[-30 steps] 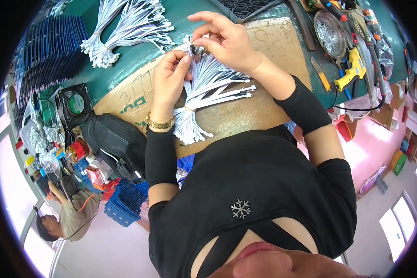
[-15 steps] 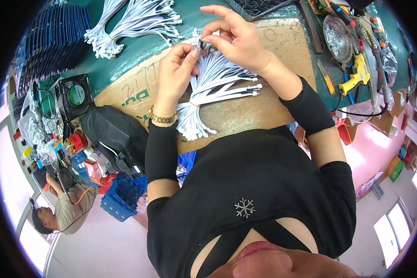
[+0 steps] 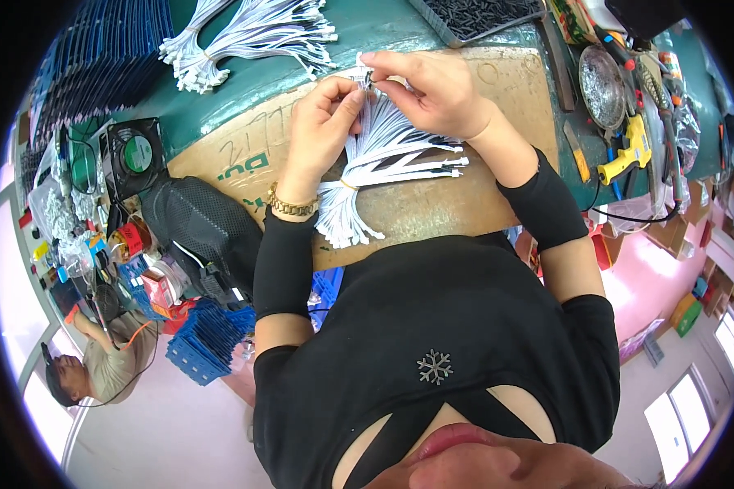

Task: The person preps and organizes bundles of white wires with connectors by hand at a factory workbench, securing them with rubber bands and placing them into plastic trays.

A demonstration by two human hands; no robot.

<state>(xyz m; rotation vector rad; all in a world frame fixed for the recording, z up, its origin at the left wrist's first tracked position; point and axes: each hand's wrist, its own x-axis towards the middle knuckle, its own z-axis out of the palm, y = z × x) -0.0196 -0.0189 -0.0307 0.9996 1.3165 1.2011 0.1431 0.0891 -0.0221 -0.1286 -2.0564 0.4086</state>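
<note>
My left hand (image 3: 326,122) is closed, thumb and forefinger pinching the end of a white cable (image 3: 359,77). From the other side my right hand (image 3: 440,94) also grips that end between thumb and fingers. A small white and black connector shows between the fingertips; its details are too small to make out. Right below the hands lies a bundle of white cables (image 3: 351,196), held by a thin band, with its ends fanned out. It rests on a brown cardboard sheet (image 3: 432,212).
More white cable bundles (image 3: 261,37) lie at the far left beside stacked blue panels (image 3: 110,57). A black tray (image 3: 453,37) of small black parts stands beyond the cardboard. At right are a yellow glue gun (image 3: 632,151) and a metal dish (image 3: 602,85). Left are a fan (image 3: 130,155) and a co-worker (image 3: 110,367).
My right hand has come down onto the cable end, and its raised fingers have folded in. The left hand keeps its pinch. The whole view has shifted slightly.
</note>
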